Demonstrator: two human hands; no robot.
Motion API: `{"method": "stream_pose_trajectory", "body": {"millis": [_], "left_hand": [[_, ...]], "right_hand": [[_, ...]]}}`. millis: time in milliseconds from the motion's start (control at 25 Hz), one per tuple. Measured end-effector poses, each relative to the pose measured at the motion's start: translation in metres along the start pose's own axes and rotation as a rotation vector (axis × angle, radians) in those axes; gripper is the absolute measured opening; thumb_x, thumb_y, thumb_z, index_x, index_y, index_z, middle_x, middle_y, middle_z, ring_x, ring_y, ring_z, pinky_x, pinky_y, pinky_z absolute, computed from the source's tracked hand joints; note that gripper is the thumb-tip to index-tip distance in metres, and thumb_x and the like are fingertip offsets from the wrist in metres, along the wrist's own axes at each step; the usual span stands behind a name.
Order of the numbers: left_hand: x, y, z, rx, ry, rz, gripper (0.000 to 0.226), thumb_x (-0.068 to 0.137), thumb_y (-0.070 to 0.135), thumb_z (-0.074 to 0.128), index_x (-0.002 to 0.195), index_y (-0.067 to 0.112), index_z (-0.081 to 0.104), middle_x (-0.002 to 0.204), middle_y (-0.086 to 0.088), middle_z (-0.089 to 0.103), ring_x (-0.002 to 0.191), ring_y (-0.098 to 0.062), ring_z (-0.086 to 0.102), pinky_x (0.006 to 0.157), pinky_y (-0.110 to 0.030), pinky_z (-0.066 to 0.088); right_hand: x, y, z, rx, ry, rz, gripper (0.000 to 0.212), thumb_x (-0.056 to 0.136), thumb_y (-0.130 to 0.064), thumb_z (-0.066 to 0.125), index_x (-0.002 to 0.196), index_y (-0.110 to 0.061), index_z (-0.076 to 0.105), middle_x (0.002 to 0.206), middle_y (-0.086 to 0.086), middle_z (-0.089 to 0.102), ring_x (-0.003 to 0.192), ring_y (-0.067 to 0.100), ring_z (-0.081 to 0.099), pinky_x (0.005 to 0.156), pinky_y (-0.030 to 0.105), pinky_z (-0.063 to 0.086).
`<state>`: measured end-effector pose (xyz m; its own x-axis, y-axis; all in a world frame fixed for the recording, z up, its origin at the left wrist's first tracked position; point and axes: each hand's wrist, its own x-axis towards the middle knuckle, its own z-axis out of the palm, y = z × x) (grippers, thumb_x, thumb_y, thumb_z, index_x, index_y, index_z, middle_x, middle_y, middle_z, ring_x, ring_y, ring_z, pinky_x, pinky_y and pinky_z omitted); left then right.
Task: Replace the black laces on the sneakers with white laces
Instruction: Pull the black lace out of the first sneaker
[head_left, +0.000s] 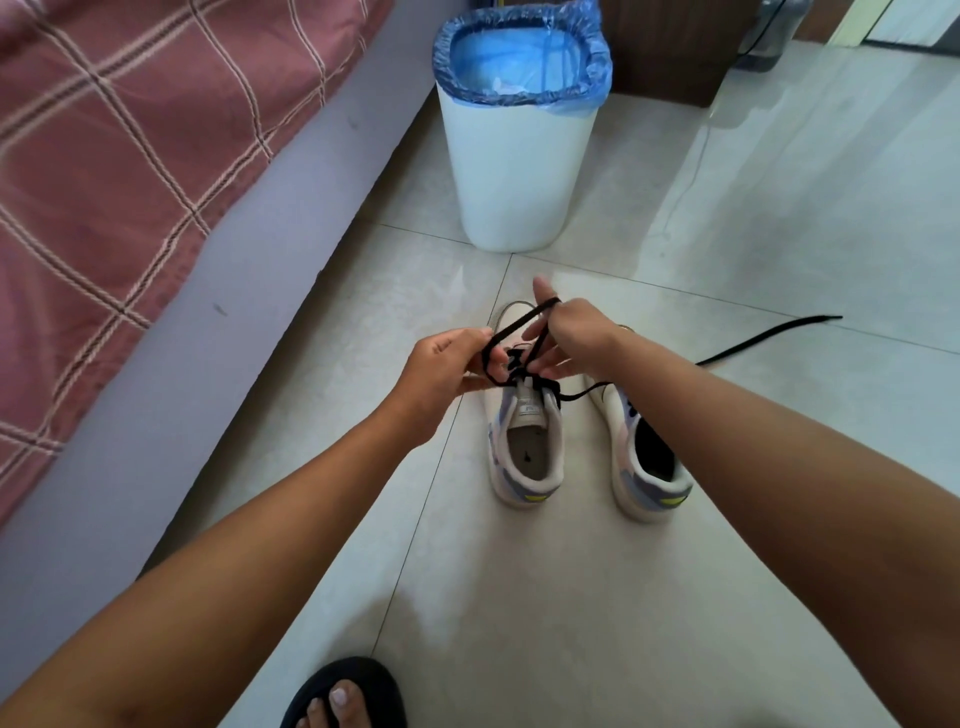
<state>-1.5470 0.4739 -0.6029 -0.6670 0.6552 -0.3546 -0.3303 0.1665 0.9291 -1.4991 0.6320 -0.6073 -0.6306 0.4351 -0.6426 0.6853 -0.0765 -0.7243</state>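
Two white sneakers with lilac and yellow heel trim stand on the tiled floor, heels toward me. The left sneaker (524, 441) carries a black lace (511, 325) pulled up into loops over its tongue. My left hand (444, 366) pinches one loop at the shoe's left side. My right hand (571, 338) has the lace looped over its raised thumb and hooked by its fingers. The right sneaker (649, 462) is partly hidden under my right forearm. A second black lace (769, 335) trails across the floor to the right.
A white bin (514, 171) with a blue liner stands just beyond the shoes. A bed (156, 260) with a pink checked cover runs along the left. My foot in a black slipper (345, 693) is at the bottom edge. Open tile lies on the right.
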Motion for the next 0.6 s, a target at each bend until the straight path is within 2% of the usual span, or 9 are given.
{"method": "stream_pose_trajectory", "body": {"millis": [80,200,240,280,360,440,520,560,600], "left_hand": [[-0.002,-0.007,0.002,0.063,-0.022,-0.081,0.033,0.097,0.015,0.043,0.071,0.005,0.060,0.057,-0.004,0.059,0.059,-0.015,0.057,0.072,-0.031,0.056],[-0.008,-0.025,0.007,0.027,-0.025,-0.256,0.031,0.095,0.011,0.039,0.073,0.001,0.060,0.059,-0.009,0.060,0.061,-0.019,0.058,0.074,-0.038,0.057],[-0.008,-0.029,0.007,-0.018,-0.005,-0.305,0.031,0.094,0.010,0.037,0.075,-0.001,0.060,0.059,-0.012,0.060,0.061,-0.021,0.058,0.073,-0.040,0.057],[-0.007,-0.031,0.007,-0.055,0.017,-0.347,0.031,0.094,0.009,0.036,0.077,-0.002,0.059,0.059,-0.014,0.059,0.060,-0.022,0.059,0.070,-0.039,0.058],[-0.004,-0.032,0.004,-0.014,0.002,-0.426,0.027,0.094,0.008,0.036,0.083,-0.001,0.059,0.059,-0.015,0.062,0.057,-0.023,0.062,0.057,-0.032,0.058],[-0.001,-0.036,0.002,0.072,-0.041,-0.449,0.021,0.096,0.006,0.038,0.092,0.003,0.058,0.070,-0.016,0.066,0.065,-0.024,0.066,0.052,-0.029,0.055],[0.007,-0.043,-0.005,0.166,0.009,-0.369,0.012,0.097,0.004,0.041,0.101,0.006,0.052,0.085,-0.014,0.064,0.077,-0.024,0.064,0.054,-0.034,0.057],[0.012,-0.048,-0.013,0.351,0.015,-0.256,0.014,0.097,0.004,0.041,0.107,0.009,0.050,0.096,-0.013,0.061,0.087,-0.024,0.062,0.061,-0.039,0.058],[0.018,-0.053,-0.023,0.712,-0.036,-0.092,0.024,0.096,0.004,0.041,0.116,0.013,0.048,0.111,-0.012,0.056,0.103,-0.026,0.056,0.073,-0.044,0.057]], "right_hand": [[-0.009,-0.019,0.005,-0.022,-0.028,-0.098,0.069,0.094,-0.062,0.028,0.086,-0.001,0.059,0.075,0.017,0.064,0.054,0.024,0.058,0.051,0.029,0.051],[-0.017,-0.045,0.006,-0.672,0.197,-0.569,0.058,0.093,-0.059,0.036,0.065,-0.010,0.047,0.063,0.006,0.053,0.064,0.027,0.050,0.059,0.034,0.040],[-0.020,-0.047,0.008,-0.788,0.257,-0.653,0.055,0.093,-0.060,0.034,0.062,-0.015,0.040,0.062,0.002,0.048,0.067,0.027,0.046,0.061,0.033,0.035],[-0.021,-0.046,0.011,-0.810,0.278,-0.647,0.054,0.092,-0.063,0.031,0.063,-0.018,0.039,0.063,0.001,0.047,0.068,0.027,0.045,0.062,0.033,0.035],[-0.017,-0.038,0.016,-0.542,0.192,-0.387,0.065,0.090,-0.069,0.021,0.073,-0.015,0.052,0.071,0.007,0.058,0.065,0.028,0.053,0.066,0.035,0.050],[-0.020,-0.037,0.013,-0.099,-0.034,-0.056,0.082,0.087,-0.074,0.016,0.090,-0.003,0.057,0.075,0.017,0.064,0.060,0.028,0.060,0.063,0.034,0.056],[-0.019,-0.041,0.007,0.014,-0.195,-0.055,0.087,0.085,-0.076,0.013,0.093,-0.002,0.059,0.072,0.016,0.064,0.059,0.026,0.061,0.063,0.034,0.056],[-0.020,-0.044,0.007,-0.035,-0.241,-0.126,0.087,0.085,-0.075,0.012,0.090,-0.004,0.061,0.069,0.014,0.062,0.057,0.023,0.059,0.061,0.032,0.054],[-0.023,-0.048,0.009,-0.125,-0.256,-0.210,0.085,0.086,-0.074,0.011,0.085,-0.006,0.062,0.066,0.012,0.058,0.055,0.021,0.055,0.060,0.030,0.051]]}}
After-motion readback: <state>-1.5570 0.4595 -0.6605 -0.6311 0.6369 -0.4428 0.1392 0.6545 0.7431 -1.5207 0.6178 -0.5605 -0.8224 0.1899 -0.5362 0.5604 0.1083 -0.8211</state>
